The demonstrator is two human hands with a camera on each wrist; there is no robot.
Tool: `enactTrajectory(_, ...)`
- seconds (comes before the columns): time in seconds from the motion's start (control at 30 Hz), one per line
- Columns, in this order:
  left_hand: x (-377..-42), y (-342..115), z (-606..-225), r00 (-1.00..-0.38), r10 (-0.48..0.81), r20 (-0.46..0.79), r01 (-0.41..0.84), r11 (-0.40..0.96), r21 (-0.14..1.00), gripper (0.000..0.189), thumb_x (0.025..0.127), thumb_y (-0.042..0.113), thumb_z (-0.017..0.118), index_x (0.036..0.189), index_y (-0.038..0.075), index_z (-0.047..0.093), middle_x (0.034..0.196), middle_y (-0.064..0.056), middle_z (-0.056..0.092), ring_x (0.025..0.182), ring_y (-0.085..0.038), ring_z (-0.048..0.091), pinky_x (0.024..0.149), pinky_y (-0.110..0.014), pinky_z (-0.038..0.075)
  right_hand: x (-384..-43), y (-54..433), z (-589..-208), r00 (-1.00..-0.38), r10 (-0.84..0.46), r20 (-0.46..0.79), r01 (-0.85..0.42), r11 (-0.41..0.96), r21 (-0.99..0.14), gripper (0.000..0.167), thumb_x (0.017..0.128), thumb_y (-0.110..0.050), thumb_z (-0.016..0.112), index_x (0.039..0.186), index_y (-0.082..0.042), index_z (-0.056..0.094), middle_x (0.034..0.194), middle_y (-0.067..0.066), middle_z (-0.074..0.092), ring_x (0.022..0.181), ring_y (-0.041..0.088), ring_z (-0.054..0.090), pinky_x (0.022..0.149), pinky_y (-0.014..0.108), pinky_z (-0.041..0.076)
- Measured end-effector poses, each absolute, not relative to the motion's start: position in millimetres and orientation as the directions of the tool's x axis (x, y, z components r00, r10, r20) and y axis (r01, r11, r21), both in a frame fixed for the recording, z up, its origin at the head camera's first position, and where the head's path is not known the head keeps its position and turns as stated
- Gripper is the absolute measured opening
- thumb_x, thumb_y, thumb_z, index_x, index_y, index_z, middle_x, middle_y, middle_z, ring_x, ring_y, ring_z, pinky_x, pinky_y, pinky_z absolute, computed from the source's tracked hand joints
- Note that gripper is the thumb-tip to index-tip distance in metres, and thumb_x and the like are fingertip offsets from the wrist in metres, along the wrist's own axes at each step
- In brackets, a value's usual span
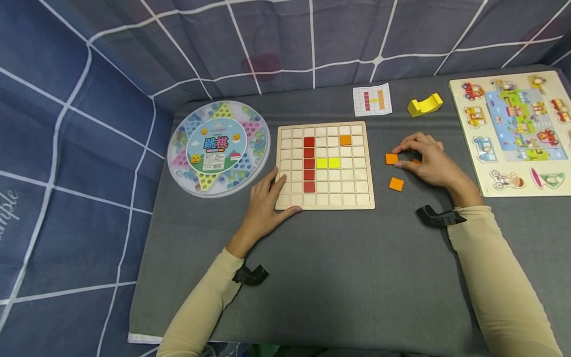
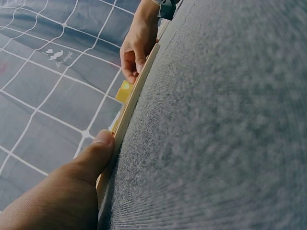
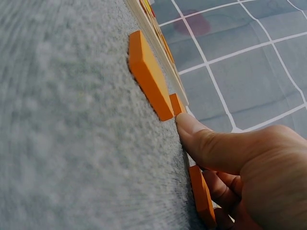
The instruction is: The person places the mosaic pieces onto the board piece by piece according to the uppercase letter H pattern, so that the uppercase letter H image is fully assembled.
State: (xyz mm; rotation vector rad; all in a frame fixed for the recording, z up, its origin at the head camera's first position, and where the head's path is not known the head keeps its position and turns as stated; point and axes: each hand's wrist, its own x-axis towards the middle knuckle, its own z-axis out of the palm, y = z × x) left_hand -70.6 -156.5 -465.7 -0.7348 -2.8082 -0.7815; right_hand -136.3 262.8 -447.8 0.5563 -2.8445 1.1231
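Observation:
A wooden grid board (image 1: 322, 200) lies on the table, with a column of red tiles (image 1: 309, 164), two yellow tiles (image 1: 327, 162) and one orange tile (image 1: 345, 140) in its cells. My left hand (image 1: 264, 206) rests at the board's front left corner, fingers along the left side and thumb against the front edge. Right of the board, my right hand (image 1: 429, 161) pinches an orange tile (image 1: 391, 158) between thumb and forefinger, low over the cloth. A second loose orange tile (image 1: 396, 184) lies nearer to me. Another orange tile (image 3: 202, 196) is partly hidden under the right hand.
Behind the board lies a small pattern card (image 1: 372, 100), beside a yellow curved block (image 1: 425, 105). A round Chinese checkers set (image 1: 218, 186) sits at the left. On the far right is a picture puzzle board (image 1: 526, 178). A grid-patterned cloth (image 1: 285, 44) hangs behind the table.

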Motion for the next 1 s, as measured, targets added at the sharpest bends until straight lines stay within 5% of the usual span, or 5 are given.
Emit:
enactTrajectory(0.57,-70.0,-156.2,-464.9,-0.874,0.416,0.249,0.485,0.752,0.446,0.096,0.083,0.077,0.044,0.148,0.006,0.042,0.157,-0.019,0.029,0.138,-0.038,0.034,0.103,-0.056,0.028,-136.7,262.7,-448.2,-0.930,-0.317,0.188,-0.360,0.674,-0.646,0.027,0.079,0.003,0.078,0.106,0.001,0.070,0.111,0.015,0.055,0.103,0.028,0.042,0.083,0.041,0.017)
enactTrajectory(0.83,-69.6,-156.7,-464.7,-0.871,0.422,0.252,0.492,0.750,0.442,0.091,0.085,0.070,0.055,0.149,0.006,0.042,0.157,-0.019,0.029,0.138,-0.038,0.035,0.103,-0.057,0.029,-140.1,252.6,-440.3,-0.906,-0.313,0.284,-0.422,0.618,-0.664,0.031,0.073,0.007,0.082,0.101,0.000,0.071,0.112,0.012,0.056,0.105,0.011,0.033,0.090,0.040,0.019)
enactTrajectory(1.0,-70.1,-156.8,-465.0,-0.872,0.422,0.248,0.490,0.753,0.439,0.089,0.084,0.065,0.062,0.149,0.007,0.041,0.157,-0.018,0.029,0.139,-0.038,0.035,0.104,-0.056,0.029,-145.1,229.3,-431.6,-0.910,-0.318,0.266,-0.410,0.587,-0.698,0.028,0.077,0.002,0.081,0.103,-0.001,0.071,0.116,0.014,0.055,0.113,0.026,0.036,0.097,0.053,0.015)
